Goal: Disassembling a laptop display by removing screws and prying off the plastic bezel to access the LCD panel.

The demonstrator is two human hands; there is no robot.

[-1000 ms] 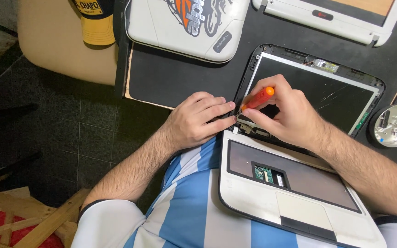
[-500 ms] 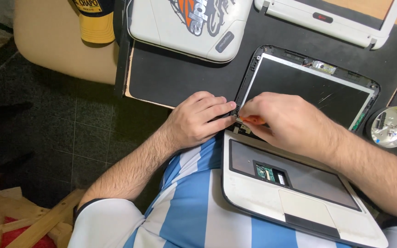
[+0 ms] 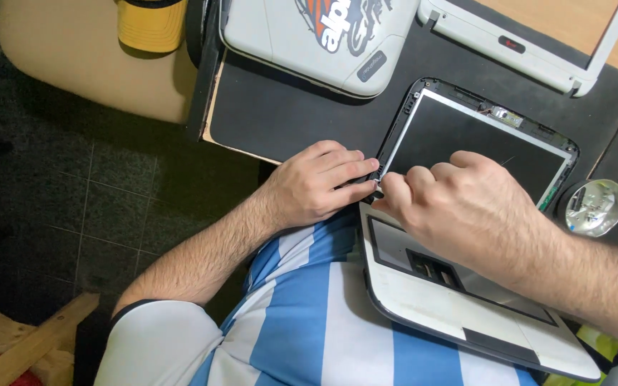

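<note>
Dark floor tiles lie on the left, and a black worktop (image 3: pixel 287 107) fills the upper part of the view, with a small white laptop (image 3: pixel 466 286) resting half on its edge and half on the lap of the person in a blue and white striped shirt. Its screen panel (image 3: pixel 481 136) lies flat on the worktop with the bezel taken off, so the black frame and some small parts along the top edge are bare. The left hand (image 3: pixel 316 186) lies at the lower left corner of the panel, by the hinge, with its fingers (image 3: pixel 348 171) stretched forward and pressing on the frame, not closed around anything. The right hand (image 3: pixel 459 207) is curled into a loose fist at the same corner, its fingertips pinching there; whether it holds a tool I cannot tell, because the hand covers it. I judge the panel to be light but fragile and stiff, so it is better to hold it by the plastic frame at the edges and not to press on the dark glass. Further back lie another white laptop with a sticker (image 3: pixel 323 36), a loose white bezel (image 3: pixel 538 43), a yellow cap (image 3: pixel 150 25) on a beige seat (image 3: pixel 73 64), and a shiny round dish (image 3: pixel 595 207) at the right.
</note>
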